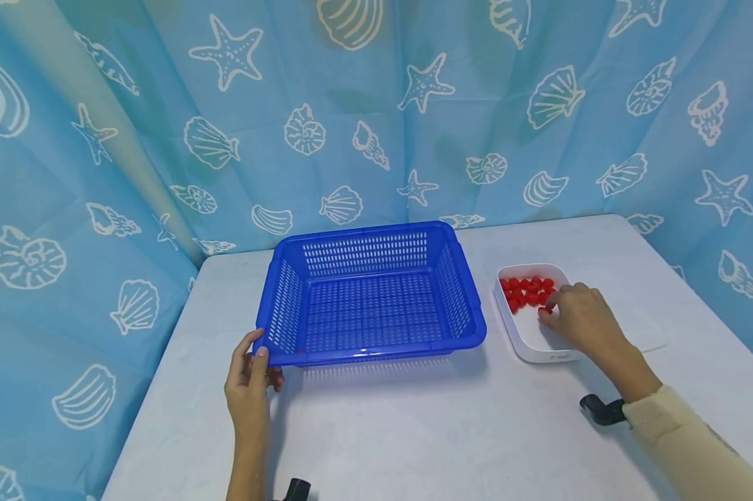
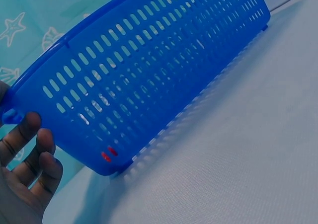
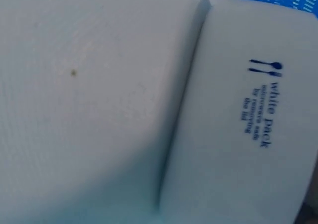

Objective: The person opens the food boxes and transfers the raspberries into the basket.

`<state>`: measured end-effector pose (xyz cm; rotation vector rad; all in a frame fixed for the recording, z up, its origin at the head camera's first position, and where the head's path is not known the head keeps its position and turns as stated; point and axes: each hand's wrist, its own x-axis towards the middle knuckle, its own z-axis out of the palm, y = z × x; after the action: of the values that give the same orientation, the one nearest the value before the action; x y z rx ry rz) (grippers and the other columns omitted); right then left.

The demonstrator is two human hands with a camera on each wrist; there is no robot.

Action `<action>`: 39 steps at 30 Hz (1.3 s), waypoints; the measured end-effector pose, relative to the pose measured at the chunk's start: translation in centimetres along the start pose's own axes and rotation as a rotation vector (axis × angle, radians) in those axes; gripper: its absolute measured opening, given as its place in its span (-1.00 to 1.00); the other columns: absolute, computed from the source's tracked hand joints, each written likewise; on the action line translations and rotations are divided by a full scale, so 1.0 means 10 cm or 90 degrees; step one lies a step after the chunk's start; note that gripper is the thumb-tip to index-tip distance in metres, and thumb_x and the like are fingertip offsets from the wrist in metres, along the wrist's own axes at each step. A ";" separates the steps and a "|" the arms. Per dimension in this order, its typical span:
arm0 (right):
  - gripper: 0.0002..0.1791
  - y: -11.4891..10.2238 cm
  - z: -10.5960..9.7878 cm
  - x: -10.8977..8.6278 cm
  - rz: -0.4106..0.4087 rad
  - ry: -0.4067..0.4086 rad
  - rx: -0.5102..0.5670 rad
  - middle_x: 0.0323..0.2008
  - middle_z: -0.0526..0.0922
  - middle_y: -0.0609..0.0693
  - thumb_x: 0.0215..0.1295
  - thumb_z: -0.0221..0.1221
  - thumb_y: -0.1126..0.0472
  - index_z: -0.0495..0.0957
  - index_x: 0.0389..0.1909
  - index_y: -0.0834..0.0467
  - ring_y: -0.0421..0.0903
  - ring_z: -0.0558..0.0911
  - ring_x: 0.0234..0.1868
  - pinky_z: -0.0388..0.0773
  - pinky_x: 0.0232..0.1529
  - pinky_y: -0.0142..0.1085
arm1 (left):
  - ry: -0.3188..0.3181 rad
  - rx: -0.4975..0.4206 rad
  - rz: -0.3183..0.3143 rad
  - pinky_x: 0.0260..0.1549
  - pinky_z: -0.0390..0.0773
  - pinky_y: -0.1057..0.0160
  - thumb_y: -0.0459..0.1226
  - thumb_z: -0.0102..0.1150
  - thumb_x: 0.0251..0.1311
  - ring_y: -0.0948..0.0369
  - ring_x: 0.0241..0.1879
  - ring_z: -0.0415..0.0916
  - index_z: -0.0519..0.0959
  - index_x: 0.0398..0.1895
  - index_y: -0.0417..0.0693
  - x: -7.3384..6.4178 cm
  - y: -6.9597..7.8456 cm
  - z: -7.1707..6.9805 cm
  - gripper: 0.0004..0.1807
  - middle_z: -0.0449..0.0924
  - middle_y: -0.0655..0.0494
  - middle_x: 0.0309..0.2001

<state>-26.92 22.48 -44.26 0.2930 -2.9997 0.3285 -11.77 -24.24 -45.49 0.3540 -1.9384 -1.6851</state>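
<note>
- On the white-covered tabletop (image 1: pixel 376 431), as I look over from the side, a blue basket (image 1: pixel 414 348) and a white container (image 1: pixel 539 356) sit just apart, the container on the person's right.
- By my reading, the work is at an early stage: only a bit of red (image 2: pixel 106 157) shows inside the basket, low in its near left corner, visible through two slots. Whether that is one piece or more, I cannot tell.
- Most of the red pieces (image 1: pixel 532 299) are left in the container, crowded toward its far end, while a stretch of white floor shows nearer the person.
- Over the container, the right hand (image 1: pixel 580 316) has its grip together, thumb and fingertip pinching what looks like a single piece (image 1: pixel 544 310).
- Across at the basket's near left corner, the left hand (image 1: pixel 250 379) has its grip clamped on the rim, thumb on top and other fingers below.
- As for looks, the pieces are small, bright red and roundish, some lying against others; their material is too small to make out.
- The basket is rectangular and slotted; the container has rounded corners and dark "white pack" lettering.
</note>
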 end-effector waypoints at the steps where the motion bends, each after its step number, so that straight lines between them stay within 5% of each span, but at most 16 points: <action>1: -0.61 0.00 -0.01 -0.01 -0.001 0.002 0.006 -0.36 0.56 0.21 -0.15 0.43 0.17 0.61 -0.30 0.31 0.16 0.45 -0.26 0.42 -0.29 -0.03 | -0.002 -0.003 0.000 -0.64 0.47 0.28 -0.07 -0.09 0.33 0.04 -0.55 0.44 0.38 0.20 0.16 0.00 0.02 0.00 -0.61 0.43 -0.14 -0.41; 11: -0.55 -0.03 -0.08 -0.08 -0.039 0.034 0.043 -0.34 0.57 0.22 -0.16 0.43 0.18 0.60 -0.23 0.34 0.15 0.45 -0.26 0.48 -0.35 -0.03 | -0.005 0.011 0.008 -0.61 0.48 0.28 -0.15 -0.12 0.37 -0.03 -0.52 0.43 0.35 0.22 -0.02 -0.08 0.24 0.03 -0.60 0.43 -0.08 -0.42; 20: -0.57 -0.12 -0.18 -0.12 -0.061 0.056 0.068 -0.40 0.54 0.17 -0.08 0.39 0.19 0.58 -0.17 0.33 0.05 0.44 -0.34 0.53 -0.47 -0.14 | -0.004 0.011 0.001 -0.61 0.47 0.26 -0.13 -0.13 0.37 -0.04 -0.51 0.42 0.36 0.22 0.01 -0.08 0.26 0.03 -0.60 0.42 -0.09 -0.41; 39: -0.52 -0.39 -0.47 -0.19 -0.071 0.060 0.101 -0.36 0.51 0.10 -0.06 0.38 0.12 0.58 -0.08 0.24 -0.01 0.43 -0.33 0.57 -0.40 -0.12 | -0.008 0.005 -0.003 -0.61 0.47 0.25 -0.13 -0.12 0.36 -0.07 -0.50 0.42 0.35 0.23 0.00 -0.08 0.26 0.03 -0.59 0.42 -0.20 -0.39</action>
<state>-23.88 20.15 -39.20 0.4432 -2.8551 0.5535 -10.89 -23.14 -43.17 0.3518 -1.9546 -1.6872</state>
